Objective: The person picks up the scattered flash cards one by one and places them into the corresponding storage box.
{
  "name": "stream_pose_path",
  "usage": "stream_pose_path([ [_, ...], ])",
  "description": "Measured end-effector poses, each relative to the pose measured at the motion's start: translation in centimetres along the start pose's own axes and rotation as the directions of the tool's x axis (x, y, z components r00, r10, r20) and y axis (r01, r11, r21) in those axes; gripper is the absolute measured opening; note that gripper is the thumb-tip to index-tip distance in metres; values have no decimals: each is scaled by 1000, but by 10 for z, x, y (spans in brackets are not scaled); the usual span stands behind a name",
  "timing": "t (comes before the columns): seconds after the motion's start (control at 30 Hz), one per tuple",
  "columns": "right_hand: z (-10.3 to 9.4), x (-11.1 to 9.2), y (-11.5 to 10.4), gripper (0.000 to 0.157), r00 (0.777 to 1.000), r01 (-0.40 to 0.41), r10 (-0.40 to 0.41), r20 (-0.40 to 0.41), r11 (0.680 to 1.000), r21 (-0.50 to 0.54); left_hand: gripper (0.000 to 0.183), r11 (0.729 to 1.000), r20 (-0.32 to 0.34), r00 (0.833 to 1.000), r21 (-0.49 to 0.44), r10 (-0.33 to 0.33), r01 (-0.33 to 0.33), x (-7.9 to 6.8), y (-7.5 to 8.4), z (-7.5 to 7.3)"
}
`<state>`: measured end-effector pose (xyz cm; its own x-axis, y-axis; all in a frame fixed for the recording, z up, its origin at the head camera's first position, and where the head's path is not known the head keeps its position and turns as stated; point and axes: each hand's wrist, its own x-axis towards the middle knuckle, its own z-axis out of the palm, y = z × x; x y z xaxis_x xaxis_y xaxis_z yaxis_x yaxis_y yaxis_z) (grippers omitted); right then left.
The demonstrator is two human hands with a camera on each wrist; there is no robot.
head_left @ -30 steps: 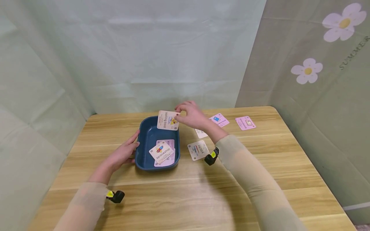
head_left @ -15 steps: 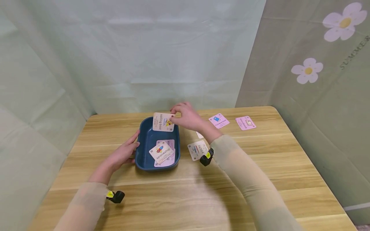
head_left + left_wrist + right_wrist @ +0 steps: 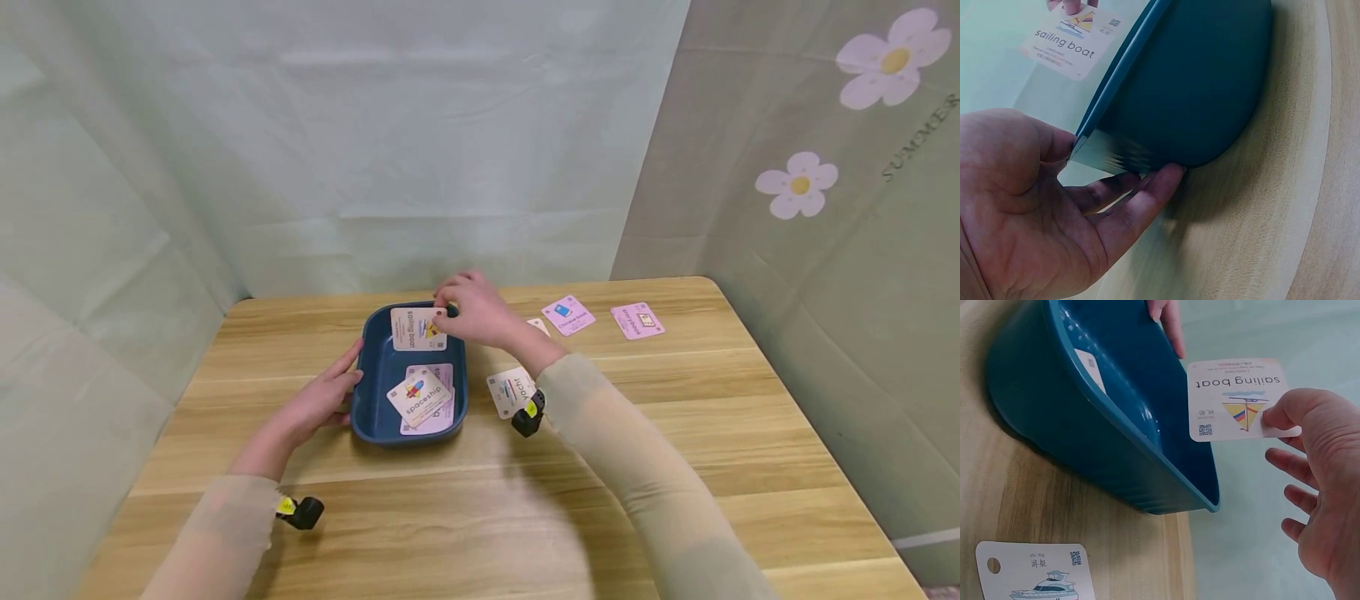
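Seen on my feed, the right hand (image 3: pixel 477 313) pinches the sailing boat card (image 3: pixel 1219 400) above the far end of the blue bin (image 3: pixel 377 371), whose rim the left hand (image 3: pixel 321 400) grips. Only my head view reads the spaceship card (image 3: pixel 418 398) inside — my left wrist camera adds ribbing below the rim. Round-cornered bin, squarish flat cards, streaky wood-grain table (image 3: pixel 420 533).
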<state>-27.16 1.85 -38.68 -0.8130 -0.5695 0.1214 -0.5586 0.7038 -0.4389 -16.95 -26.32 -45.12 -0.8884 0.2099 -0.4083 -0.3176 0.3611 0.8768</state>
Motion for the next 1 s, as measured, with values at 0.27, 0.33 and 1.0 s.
stream_pose_path([
  [0.27, 7, 2, -2, 15, 999, 30, -29, 17, 996, -79, 62, 1000, -2, 1000, 9, -5, 5, 0, 0, 0],
  [0.33, 9, 3, -2, 15, 999, 41, -38, 29, 995, -93, 62, 1000, -4, 1000, 11, -8, 8, 0, 0, 0],
  [1.0, 21, 1, -7, 11, 996, 60, -51, 72, 991, -120, 63, 1000, 6, 1000, 5, 14, -14, -2, 2, 1],
])
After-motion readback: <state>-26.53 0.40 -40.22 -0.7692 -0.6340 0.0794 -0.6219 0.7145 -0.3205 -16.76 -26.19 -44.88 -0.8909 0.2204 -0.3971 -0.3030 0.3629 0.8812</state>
